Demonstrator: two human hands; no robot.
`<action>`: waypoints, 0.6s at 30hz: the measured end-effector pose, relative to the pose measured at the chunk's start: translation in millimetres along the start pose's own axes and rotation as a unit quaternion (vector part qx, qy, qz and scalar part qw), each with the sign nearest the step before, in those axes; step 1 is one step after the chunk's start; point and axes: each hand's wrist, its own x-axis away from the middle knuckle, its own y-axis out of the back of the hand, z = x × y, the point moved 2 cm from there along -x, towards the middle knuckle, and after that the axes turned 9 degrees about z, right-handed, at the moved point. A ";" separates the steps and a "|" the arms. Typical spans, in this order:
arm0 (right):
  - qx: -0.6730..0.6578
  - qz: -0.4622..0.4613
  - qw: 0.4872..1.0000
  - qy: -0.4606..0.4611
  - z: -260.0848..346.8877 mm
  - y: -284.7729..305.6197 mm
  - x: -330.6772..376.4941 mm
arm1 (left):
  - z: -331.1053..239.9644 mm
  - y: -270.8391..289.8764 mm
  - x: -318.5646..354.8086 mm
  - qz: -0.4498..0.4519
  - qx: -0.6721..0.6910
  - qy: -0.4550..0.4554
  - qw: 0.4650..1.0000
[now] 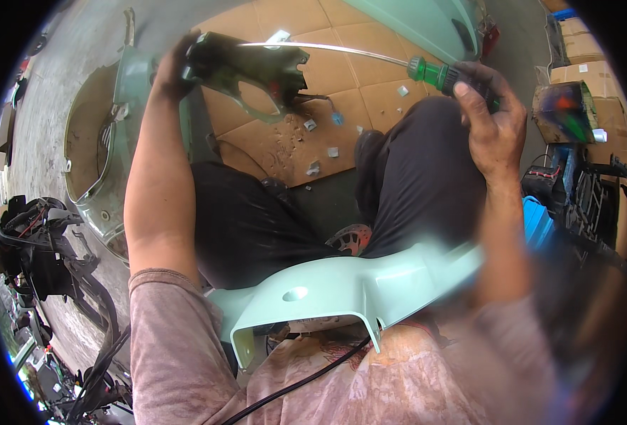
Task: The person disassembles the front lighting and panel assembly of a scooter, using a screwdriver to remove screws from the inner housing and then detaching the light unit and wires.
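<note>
My right hand (494,120) is closed round the green and black handle of a long screwdriver (434,73). Its thin shaft points left, and its tip reaches the dark plastic panel (246,74). At that panel's left end my left hand (175,71) grips it, the fingers partly hidden in shadow. A rounded cutout and a notched right edge show on the panel. Against my lap and belly rests a mint-green molded plastic cover (328,280) with a round recess, held by neither hand.
Brown cardboard (257,142) lies beneath, with several small clear bits on it. Large pale-green body panels (126,92) stand at the left, another at the far right. Dark tangled parts (41,248) are at the left rim, cardboard boxes (583,42) at the right. A black cable (299,386) crosses my shirt.
</note>
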 end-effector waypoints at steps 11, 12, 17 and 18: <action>-0.023 0.005 1.000 -0.009 -0.5 -1.1 0.0 | -1.3 0.5 1.1 -0.003 -0.005 0.007 1.000; -0.028 0.008 0.999 -0.017 -1.1 -0.3 0.6 | -0.6 5.4 -1.4 -0.007 -0.006 0.004 1.000; -0.033 -0.005 0.999 -0.013 -1.2 -2.2 0.9 | 3.0 6.5 -6.5 -0.008 -0.001 0.009 1.000; -0.038 -0.006 0.999 -0.013 -0.1 -2.8 0.9 | 2.7 6.7 -6.1 -0.009 -0.003 0.010 1.000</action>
